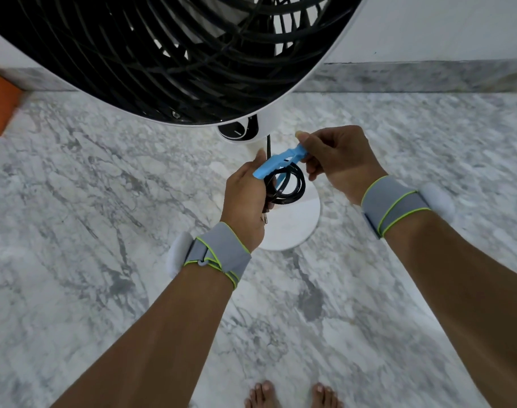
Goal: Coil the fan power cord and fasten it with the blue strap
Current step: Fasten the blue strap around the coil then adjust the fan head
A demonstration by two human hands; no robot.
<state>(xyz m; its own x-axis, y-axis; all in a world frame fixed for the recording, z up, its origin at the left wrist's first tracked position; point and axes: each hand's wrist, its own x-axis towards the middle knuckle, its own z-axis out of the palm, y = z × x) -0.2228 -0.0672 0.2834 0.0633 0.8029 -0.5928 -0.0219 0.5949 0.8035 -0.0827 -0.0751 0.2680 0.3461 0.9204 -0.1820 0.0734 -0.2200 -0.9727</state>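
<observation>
The black power cord is wound into a small coil of several loops. My left hand grips the coil at its left side, with the plug pins poking out below the palm. The blue strap runs slantwise over the top of the coil, and a blue piece shows through the loops. My right hand pinches the strap's upper right end between thumb and fingers. One stretch of cord rises behind the strap to the fan.
The fan's black grille and white rim fill the top of the view, with its control dial and round white base below my hands. Grey marble floor lies all around. An orange object is at the far left. My bare toes show at the bottom.
</observation>
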